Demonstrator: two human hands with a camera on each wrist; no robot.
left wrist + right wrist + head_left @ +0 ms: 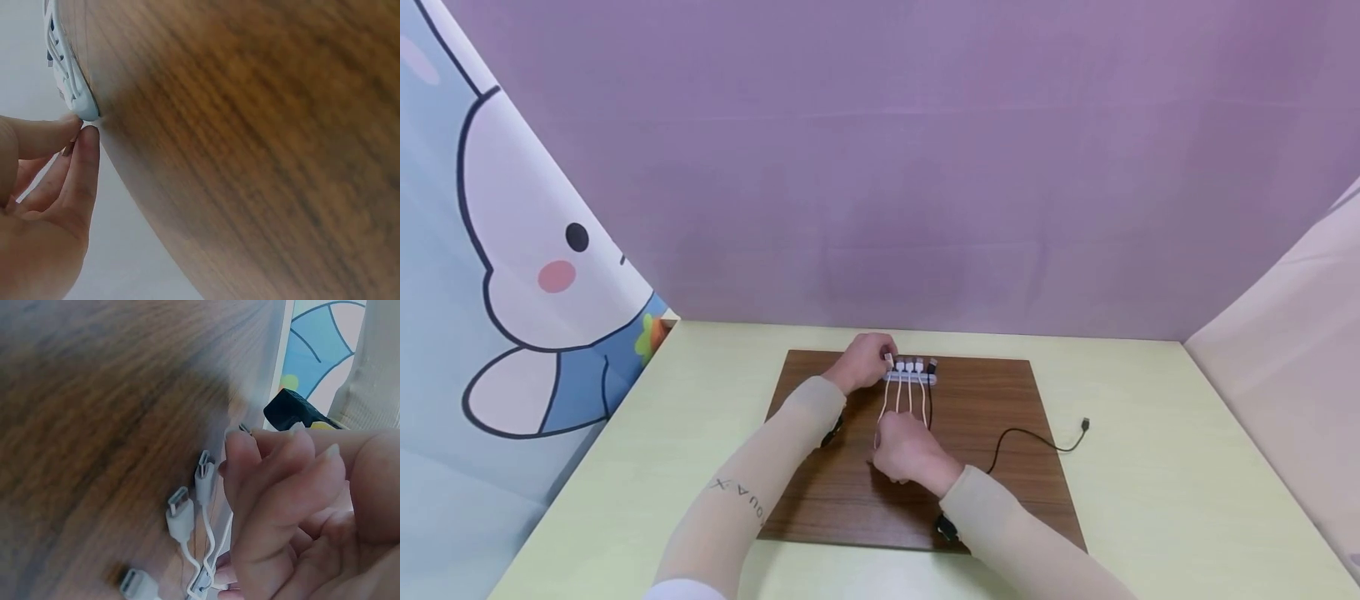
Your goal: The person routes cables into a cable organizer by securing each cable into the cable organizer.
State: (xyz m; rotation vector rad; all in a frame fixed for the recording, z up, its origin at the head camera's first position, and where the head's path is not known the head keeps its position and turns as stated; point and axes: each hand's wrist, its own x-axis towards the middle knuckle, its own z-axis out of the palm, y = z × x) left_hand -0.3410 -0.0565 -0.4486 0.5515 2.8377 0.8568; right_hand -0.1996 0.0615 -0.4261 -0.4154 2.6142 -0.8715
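A pale blue cable holder (912, 378) with several white cables and one black cable in its slots lies near the far edge of a brown wooden board (842, 508). My left hand (861, 362) pinches the holder's left end between thumb and fingertips, beside a white USB plug (889, 360). In the left wrist view, the rounded end of the holder (87, 111) meets the fingertips. My right hand (910, 450) is low over the board, pinching a white charging cable by its end; a metal tip (245, 429) shows past the fingers. Loose white USB-C plugs (181, 515) lie beside that hand.
A black cable (1030, 432) runs off the board's right side, its plug (1086, 424) on the pale table (1180, 483). Behind the table hangs a purple cloth (925, 208). A cartoon-printed cloth (542, 333) stands at the left.
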